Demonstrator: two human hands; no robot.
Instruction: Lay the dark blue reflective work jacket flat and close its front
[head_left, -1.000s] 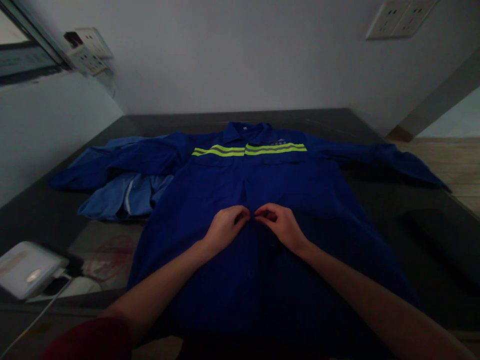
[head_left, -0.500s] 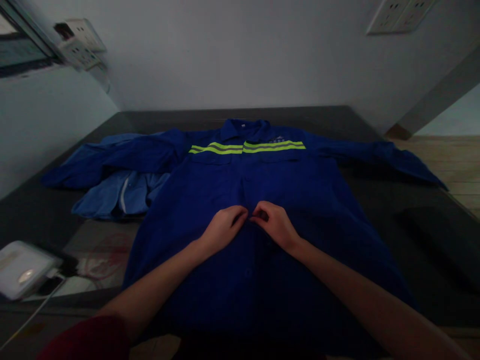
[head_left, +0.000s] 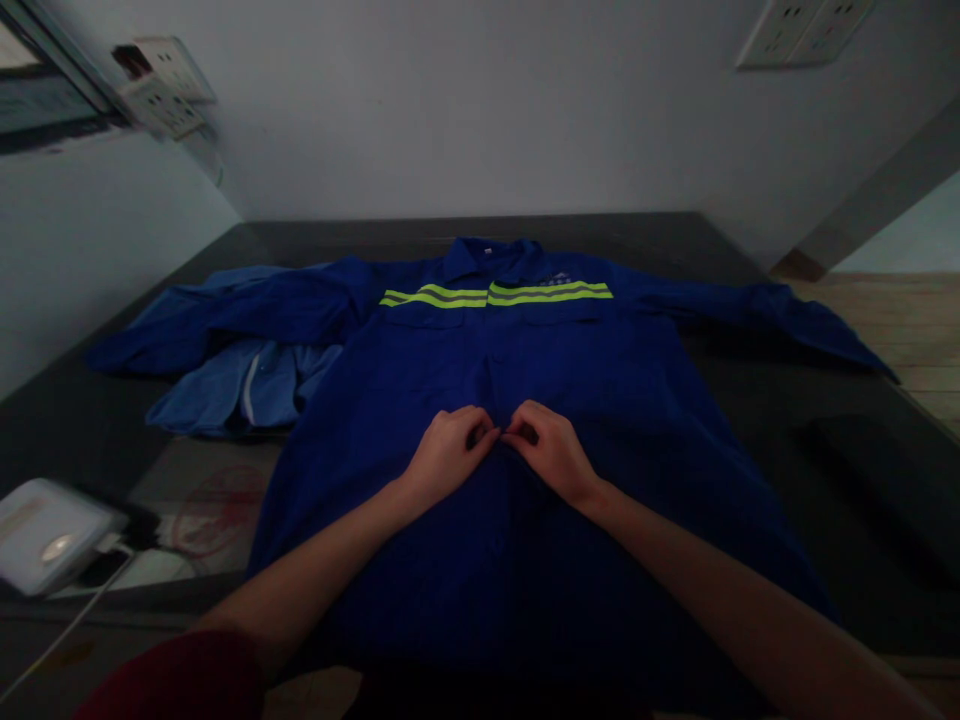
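A dark blue work jacket (head_left: 420,370) lies face up on a dark table, collar away from me and sleeves spread to both sides. A yellow-green reflective strip (head_left: 551,293) with a grey line crosses its chest. At the front placket, halfway down, my left hand (head_left: 452,450) pinches the jacket's edge between thumb and finger. Close beside it, fingertips nearly touching, my right hand (head_left: 551,448) pinches the placket from the other side. Any button between the fingertips is too small and dark to make out.
Lighter blue folded clothing (head_left: 217,385) lies partly under the jacket's left-hand sleeve. A white box-shaped device (head_left: 52,535) with a cable sits at the table's left edge. A black flat object (head_left: 877,480) lies at the right. Wall sockets (head_left: 806,30) are above the table (head_left: 600,225).
My left hand has shifted slightly right, bringing its fingertips closer to my right hand's at the placket. The jacket stays in place.
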